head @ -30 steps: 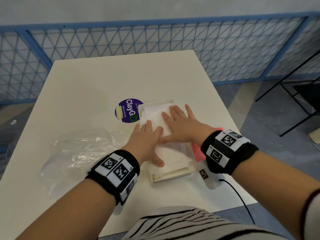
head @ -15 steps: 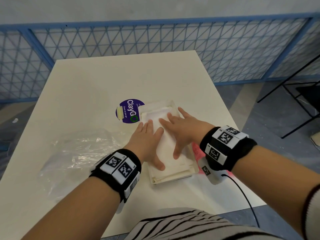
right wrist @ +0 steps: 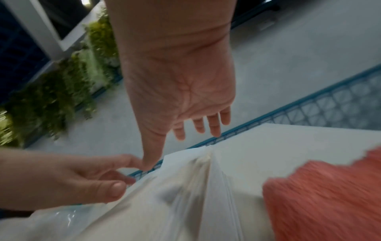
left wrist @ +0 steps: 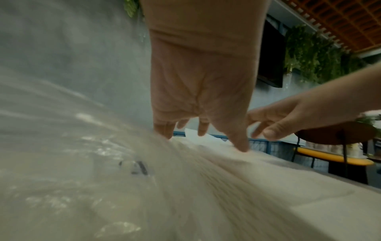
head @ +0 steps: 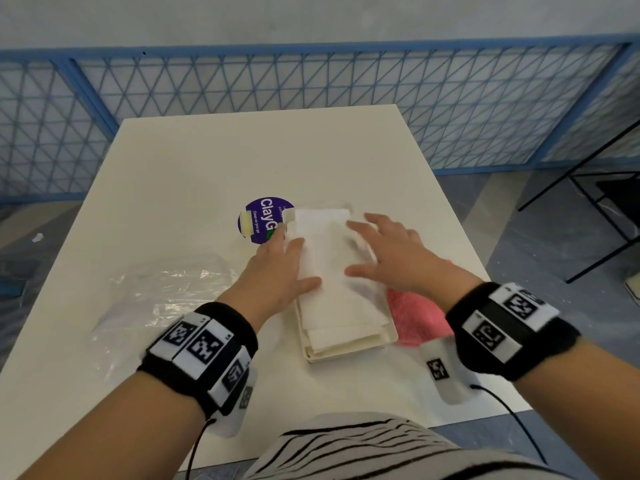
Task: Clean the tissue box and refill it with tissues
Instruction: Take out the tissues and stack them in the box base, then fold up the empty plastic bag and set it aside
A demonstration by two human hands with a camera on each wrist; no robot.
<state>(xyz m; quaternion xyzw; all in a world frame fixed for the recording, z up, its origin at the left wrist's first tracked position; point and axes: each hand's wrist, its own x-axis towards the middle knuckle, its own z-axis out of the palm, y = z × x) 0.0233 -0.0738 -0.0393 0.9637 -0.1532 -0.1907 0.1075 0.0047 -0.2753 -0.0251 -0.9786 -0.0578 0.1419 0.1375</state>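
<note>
A cream tissue box lies open on the white table, with a stack of white tissues in it. My left hand rests on the stack's left edge, fingers straight and thumb on the paper. Over the stack's far right side is my right hand, fingers spread and straight. In the right wrist view the right hand is raised off the tissues, holding nothing, with the left hand beside it. The left wrist view shows the left hand touching the blurred stack.
A pink cloth lies right of the box, near the table's right edge. Crumpled clear plastic wrap lies to the left. A purple round sticker is on the table beyond the left hand. A blue mesh fence stands behind.
My right hand has come off the middle of the stack and moved to its far right side, fingers spread. My left hand has shifted a little to the stack's left edge.
</note>
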